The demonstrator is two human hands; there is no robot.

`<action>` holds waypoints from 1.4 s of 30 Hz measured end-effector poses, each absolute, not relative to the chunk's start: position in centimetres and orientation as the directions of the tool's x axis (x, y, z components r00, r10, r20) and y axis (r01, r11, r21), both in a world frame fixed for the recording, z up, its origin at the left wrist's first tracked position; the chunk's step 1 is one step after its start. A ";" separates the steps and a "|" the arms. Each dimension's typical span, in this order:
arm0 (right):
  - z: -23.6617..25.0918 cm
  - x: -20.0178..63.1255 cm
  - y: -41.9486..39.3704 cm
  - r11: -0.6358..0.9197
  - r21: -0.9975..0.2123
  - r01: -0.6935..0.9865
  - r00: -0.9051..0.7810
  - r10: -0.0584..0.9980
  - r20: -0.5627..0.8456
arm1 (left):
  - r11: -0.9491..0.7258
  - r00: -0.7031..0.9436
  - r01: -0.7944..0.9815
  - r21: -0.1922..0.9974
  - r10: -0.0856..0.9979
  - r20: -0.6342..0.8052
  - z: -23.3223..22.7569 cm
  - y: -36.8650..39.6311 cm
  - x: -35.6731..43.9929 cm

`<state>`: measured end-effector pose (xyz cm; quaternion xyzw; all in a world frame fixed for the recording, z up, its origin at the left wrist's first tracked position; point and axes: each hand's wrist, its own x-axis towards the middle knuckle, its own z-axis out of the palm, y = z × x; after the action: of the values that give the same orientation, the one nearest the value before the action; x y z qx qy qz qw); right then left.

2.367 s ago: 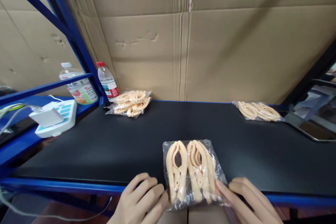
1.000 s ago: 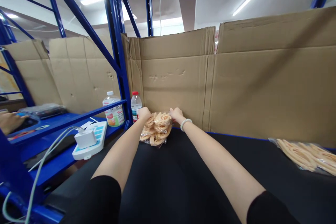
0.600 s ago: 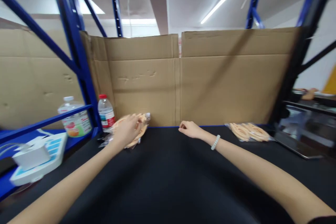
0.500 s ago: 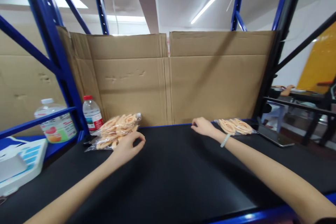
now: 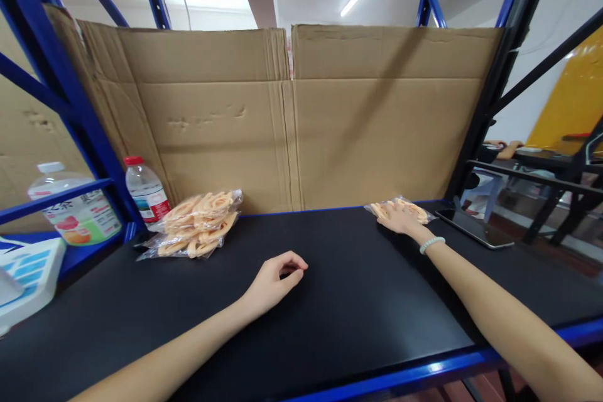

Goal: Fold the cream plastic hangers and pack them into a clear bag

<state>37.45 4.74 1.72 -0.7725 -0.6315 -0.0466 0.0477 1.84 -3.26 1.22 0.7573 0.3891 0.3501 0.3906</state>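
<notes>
My right hand (image 5: 400,218), with a beaded bracelet (image 5: 432,244) at the wrist, lies with fingers spread on a clear bag of peach-coloured loops (image 5: 417,211) at the back right of the black table. It covers much of that bag. Over the middle of the table is my left hand (image 5: 274,281), its fingers curled and the thumb tip close to the fingertips, with nothing visible between them. To its left, a pile of similar clear bags of peach-coloured loops (image 5: 200,223) lies against the cardboard.
A red-capped bottle (image 5: 147,191) stands behind the pile. Farther left are a large labelled bottle (image 5: 78,210) and a white device with blue keys (image 5: 31,270). A dark phone (image 5: 475,228) lies right of my right hand. Cardboard (image 5: 226,119) walls the back; blue posts frame it.
My right hand has moved right onto the right-hand bag, its fingers now spread. The left hand has moved from beside the pile to the middle. The view has shifted slightly.
</notes>
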 end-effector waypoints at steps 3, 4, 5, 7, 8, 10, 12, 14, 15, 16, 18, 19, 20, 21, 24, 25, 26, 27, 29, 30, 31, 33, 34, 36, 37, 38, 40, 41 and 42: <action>2.3 35.8 4.7 0.012 -0.081 0.997 -0.005 0.996 0.086 | -0.301 0.384 0.233 0.925 0.902 0.197 1.1 -3.1 1.2; 2.6 35.0 4.4 0.100 -0.104 0.990 -0.092 0.993 0.074 | -0.269 0.361 0.206 0.941 0.914 0.182 1.1 -3.0 1.1; 2.9 34.1 4.0 0.187 -0.126 0.974 -0.181 0.982 0.061 | -0.246 0.345 0.185 0.951 0.923 0.172 1.0 -2.9 0.9; 3.4 31.9 2.8 0.334 -0.168 0.928 -0.332 0.942 0.040 | -0.247 0.329 0.180 0.952 0.927 0.178 0.8 -2.7 0.7; 3.7 30.8 2.0 0.395 -0.190 0.899 -0.397 0.917 0.026 | -0.275 0.325 0.202 0.940 0.924 0.200 0.7 -2.6 0.6; 4.3 28.5 0.5 0.546 -0.279 0.790 -0.566 0.824 0.012 | -0.398 0.332 0.300 0.867 0.895 0.296 0.6 -2.5 0.3; 4.8 26.7 -0.9 0.664 -0.375 0.646 -0.710 0.704 0.022 | -0.570 0.399 0.433 0.698 0.816 0.419 0.7 -2.4 -0.2; 5.1 25.3 -2.1 0.732 -0.438 0.521 -0.791 0.608 0.075 | -0.716 0.526 0.507 0.480 0.698 0.485 1.0 -2.3 -0.7; 5.2 24.8 -2.5 0.754 -0.459 0.470 -0.813 0.572 0.109 | -0.772 0.599 0.506 0.385 0.636 0.487 1.2 -2.2 -1.0; 5.1 24.4 -2.8 0.771 -0.472 0.428 -0.824 0.547 0.146 | -0.817 0.665 0.486 0.311 0.577 0.475 1.3 -2.0 -1.3; 4.7 23.8 -3.4 0.791 -0.468 0.395 -0.818 0.535 0.213 | -0.880 0.766 0.419 0.224 0.475 0.434 1.4 -1.7 -1.6; 4.4 23.6 -3.6 0.798 -0.441 0.411 -0.802 0.546 0.240 | -0.898 0.792 0.391 0.202 0.440 0.423 1.4 -1.5 -1.6; 4.0 23.3 -3.9 0.803 -0.394 0.447 -0.779 0.566 0.268 | -0.908 0.801 0.373 0.190 0.419 0.427 1.3 -1.4 -1.6; 3.5 23.0 -4.2 0.804 -0.333 0.493 -0.754 0.586 0.297 | -0.911 0.793 0.367 0.187 0.412 0.449 1.2 -1.3 -1.6; 2.1 21.9 -5.0 0.761 -0.151 0.631 -0.671 0.634 0.385 | -0.901 0.693 0.373 0.221 0.428 0.580 0.9 -1.3 -1.4; 1.7 21.5 -5.3 0.733 -0.119 0.670 -0.637 0.650 0.413 | -0.895 0.648 0.371 0.246 0.439 0.622 0.9 -1.4 -1.3; 1.5 21.2 -5.5 0.707 -0.103 0.700 -0.606 0.663 0.438 | -0.888 0.602 0.367 0.278 0.454 0.657 1.0 -1.5 -1.2; 1.4 21.0 -5.7 0.691 -0.096 0.717 -0.583 0.669 0.461 | -0.878 0.557 0.362 0.313 0.473 0.683 1.2 -1.7 -1.1; 1.7 20.8 -5.9 0.692 -0.107 0.714 -0.565 0.660 0.494 | -0.849 0.465 0.361 0.385 0.522 0.715 1.7 -2.2 -1.0; 2.0 20.8 -5.9 0.701 -0.135 0.700 -0.561 0.657 0.503 | -0.827 0.417 0.370 0.423 0.555 0.720 2.0 -2.4 -0.9; 2.4 21.0 -5.9 0.703 -0.188 0.686 -0.544 0.667 0.509 | -0.799 0.370 0.382 0.465 0.593 0.715 2.2 -2.5 -0.8; 3.4 21.6 -5.7 0.670 -0.357 0.651 -0.469 0.725 0.505 | -0.723 0.262 0.388 0.572 0.682 0.683 2.3 -2.5 -0.7; 3.8 22.0 -5.5 0.636 -0.457 0.622 -0.416 0.763 0.495 | -0.670 0.200 0.361 0.649 0.735 0.648 2.2 -2.4 -0.6; 4.3 22.6 -4.9 0.561 -0.647 0.516 -0.304 0.827 0.474 | -0.516 0.094 0.217 0.829 0.856 0.509 1.9 -2.1 -0.4; 4.4 22.9 -4.6 0.526 -0.729 0.438 -0.257 0.851 0.459 | -0.414 0.067 0.111 0.903 0.910 0.409 1.8 -2.0 -0.3; 4.3 23.1 -4.2 0.486 -0.800 0.350 -0.220 0.873 0.435 | -0.301 0.076 0.003 0.953 0.951 0.300 1.6 -1.9 -0.2; 3.8 23.3 -3.4 0.375 -0.908 0.190 -0.187 0.921 0.341 | -0.090 0.179 -0.149 0.985 0.977 0.116 1.5 -2.1 0.1; 3.4 23.4 -3.1 0.308 -0.941 0.141 -0.185 0.942 0.281 | -0.015 0.233 -0.180 0.984 0.971 0.057 1.5 -2.2 0.3; 3.0 23.4 -2.8 0.252 -0.959 0.128 -0.184 0.956 0.226 | 0.031 0.267 -0.188 0.982 0.964 0.020 1.6 -2.4 0.4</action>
<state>23.44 -2.82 3.00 -0.4281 -0.6334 0.4369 0.4740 0.40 -2.41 1.56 0.5114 0.3792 0.4719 0.6098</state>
